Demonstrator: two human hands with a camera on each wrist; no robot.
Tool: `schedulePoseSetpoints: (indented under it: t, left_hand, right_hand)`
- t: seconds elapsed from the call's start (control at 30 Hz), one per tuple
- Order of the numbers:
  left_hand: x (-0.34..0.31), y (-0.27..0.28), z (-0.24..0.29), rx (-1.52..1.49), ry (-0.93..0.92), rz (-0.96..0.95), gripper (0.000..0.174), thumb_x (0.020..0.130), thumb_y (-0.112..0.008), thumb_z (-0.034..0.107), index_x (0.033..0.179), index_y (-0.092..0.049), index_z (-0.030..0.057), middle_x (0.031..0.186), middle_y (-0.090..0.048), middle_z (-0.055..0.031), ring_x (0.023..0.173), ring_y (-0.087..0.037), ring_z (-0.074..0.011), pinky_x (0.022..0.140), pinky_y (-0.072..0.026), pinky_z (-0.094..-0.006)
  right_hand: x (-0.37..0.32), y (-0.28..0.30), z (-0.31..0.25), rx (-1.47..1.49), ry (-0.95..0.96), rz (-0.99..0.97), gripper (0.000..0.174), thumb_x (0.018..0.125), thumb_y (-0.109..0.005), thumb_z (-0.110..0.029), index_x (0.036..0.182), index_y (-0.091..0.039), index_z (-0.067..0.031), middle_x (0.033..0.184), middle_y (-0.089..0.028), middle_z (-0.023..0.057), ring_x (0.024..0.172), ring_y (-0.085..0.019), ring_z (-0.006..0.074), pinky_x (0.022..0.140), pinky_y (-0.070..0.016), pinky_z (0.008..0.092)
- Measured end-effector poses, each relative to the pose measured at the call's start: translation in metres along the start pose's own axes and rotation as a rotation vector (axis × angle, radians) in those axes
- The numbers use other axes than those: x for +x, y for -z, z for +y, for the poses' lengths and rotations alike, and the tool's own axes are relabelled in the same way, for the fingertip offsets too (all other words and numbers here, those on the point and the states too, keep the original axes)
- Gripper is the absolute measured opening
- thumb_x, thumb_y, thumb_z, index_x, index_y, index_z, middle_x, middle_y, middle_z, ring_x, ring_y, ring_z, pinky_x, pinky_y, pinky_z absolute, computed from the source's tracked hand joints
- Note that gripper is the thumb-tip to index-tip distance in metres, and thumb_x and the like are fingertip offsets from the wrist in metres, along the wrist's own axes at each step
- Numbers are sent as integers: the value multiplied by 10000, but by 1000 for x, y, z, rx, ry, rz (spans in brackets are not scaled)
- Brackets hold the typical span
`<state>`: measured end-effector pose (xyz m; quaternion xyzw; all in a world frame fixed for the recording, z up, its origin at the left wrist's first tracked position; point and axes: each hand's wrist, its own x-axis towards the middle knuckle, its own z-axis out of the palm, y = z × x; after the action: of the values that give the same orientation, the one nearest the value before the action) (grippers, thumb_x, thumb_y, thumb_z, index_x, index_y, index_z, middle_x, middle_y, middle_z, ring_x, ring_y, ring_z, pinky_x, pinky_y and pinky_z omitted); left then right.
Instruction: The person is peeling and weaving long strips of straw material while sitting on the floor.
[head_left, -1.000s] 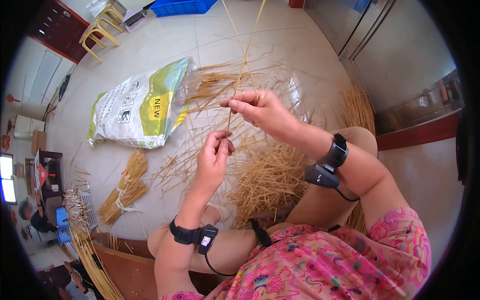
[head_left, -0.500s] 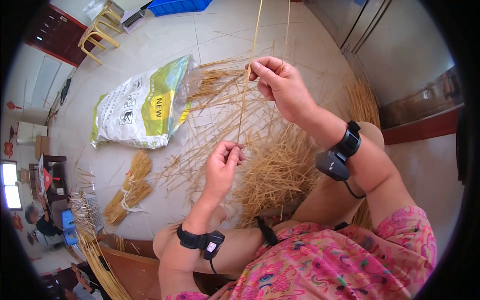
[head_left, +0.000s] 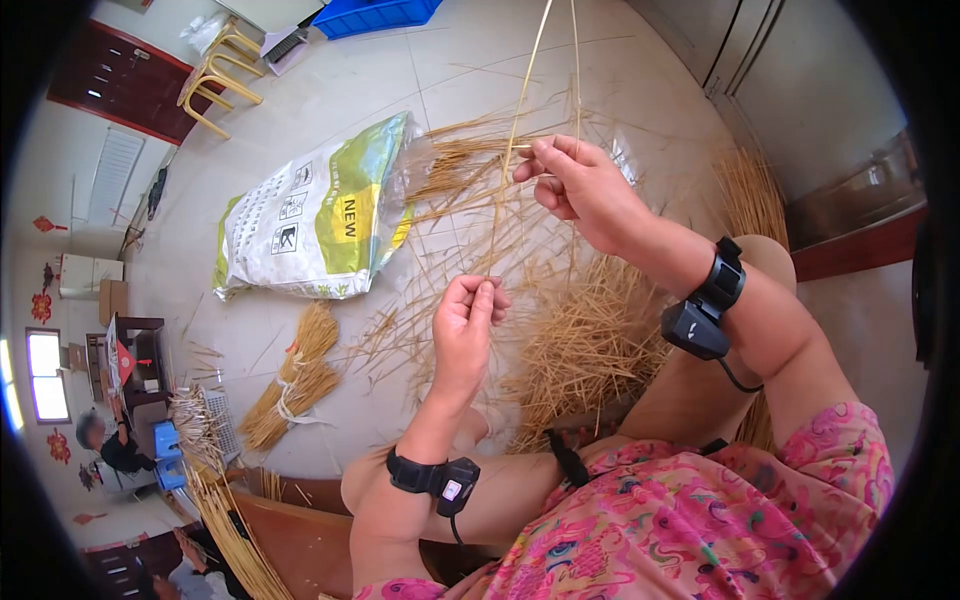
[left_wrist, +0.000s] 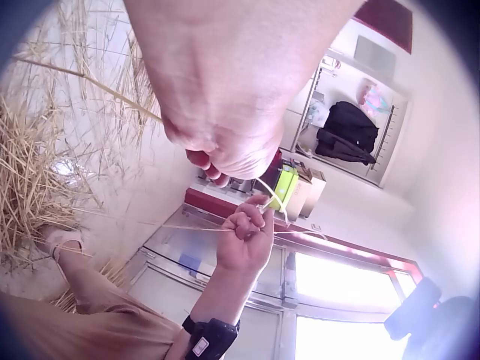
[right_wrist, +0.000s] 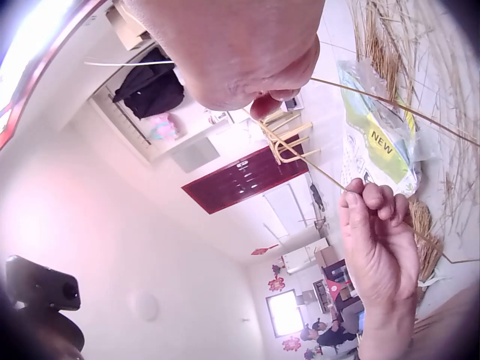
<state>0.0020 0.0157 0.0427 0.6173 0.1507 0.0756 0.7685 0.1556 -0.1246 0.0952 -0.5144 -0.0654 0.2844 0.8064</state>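
My left hand [head_left: 468,318] pinches the lower end of thin straw stalks [head_left: 499,215] between thumb and forefinger. Above and to its right, my right hand [head_left: 585,190] pinches straw with thumb and fingertips. Two long stalks rise from around the right hand, one leaning left and one nearly upright, past the top of the head view. In the right wrist view, a stalk [right_wrist: 322,172] runs between the left hand [right_wrist: 381,247] and the right hand [right_wrist: 240,60]. The left wrist view shows a bent pale strip [left_wrist: 276,196] between the hands.
Loose straw [head_left: 585,350] is heaped before my knees, with scattered stalks beyond. A white and green bag [head_left: 318,215] lies at the left, with a tied straw bundle [head_left: 295,385] below it. Farther off are a blue crate [head_left: 375,14], stools [head_left: 222,75] and a seated person [head_left: 122,445].
Over the last second both hands have parted, the right moving up and right. Since half a second ago, the right hand has come slightly down and the head view has shifted.
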Motion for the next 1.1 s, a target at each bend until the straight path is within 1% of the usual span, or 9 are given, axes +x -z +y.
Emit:
schedulePoseSetpoints:
  t: [0.2,0.33,0.43,0.53,0.63,0.73,0.83,1.03,1.1]
  left_hand:
    - [-1,0,6,86,63,3,113,923,-514,116,962,-543,14,775,-586,-16,644,-454,-26,572,-379,-164]
    - [1,0,4,195,22,-22,117,919,-519,106,970,-542,3,789,-599,-29,646,-484,-42,585,-404,-179]
    - [1,-4,6,208,-44,-3,133,918,-519,103,983,-536,-12,802,-609,-46,658,-512,-57,599,-423,-191]
    - [6,-6,18,231,-103,14,150,923,-505,96,1018,-516,-19,799,-613,-62,643,-523,-62,591,-430,-193]
    - [10,-3,19,269,-131,6,152,941,-476,129,1016,-510,1,788,-604,-64,626,-497,-59,572,-412,-185]
    - [10,-4,24,270,-139,-16,132,946,-464,121,997,-507,8,749,-592,-55,583,-458,-46,526,-378,-178]
    - [10,-6,22,223,-110,-3,116,945,-464,118,973,-506,13,719,-581,-50,543,-404,-28,492,-332,-170]
    - [11,-5,22,218,-55,-59,98,938,-460,87,958,-499,-1,691,-572,-30,609,-491,-50,563,-386,-187]
    - [10,-6,20,244,-69,-60,103,939,-457,89,958,-498,-3,684,-572,-32,619,-502,-56,566,-390,-194]
  right_hand:
    - [-7,-7,22,-215,-37,-98,154,868,-619,-174,882,-592,-23,732,-562,-11,565,-426,27,472,-340,182]
    - [-11,-9,34,-231,14,-172,123,846,-641,-133,892,-629,-20,675,-549,-42,580,-438,20,501,-375,183]
    - [-11,-10,36,-309,36,-189,137,858,-636,-157,910,-631,-29,667,-534,-56,533,-395,8,463,-326,174]
    - [-21,-15,37,-300,-9,-260,157,863,-629,-162,926,-657,-20,686,-561,-51,554,-414,8,487,-348,175]
    - [-18,-14,54,-236,57,-300,182,868,-621,-162,968,-665,-16,706,-583,-47,575,-430,8,501,-356,177]
    - [-21,-19,45,-276,0,-244,176,868,-621,-169,947,-655,-15,707,-592,-40,588,-443,12,508,-356,176]
    - [-23,-21,37,-293,-3,-149,141,834,-651,-141,872,-642,-5,756,-620,7,668,-530,46,580,-434,207]
    - [-20,-18,31,-246,7,-117,143,842,-622,-148,868,-622,-7,721,-592,-4,596,-476,36,524,-404,201]
    - [-18,-17,31,-186,16,-103,135,860,-602,-146,870,-613,-11,707,-577,-10,541,-418,24,472,-332,189]
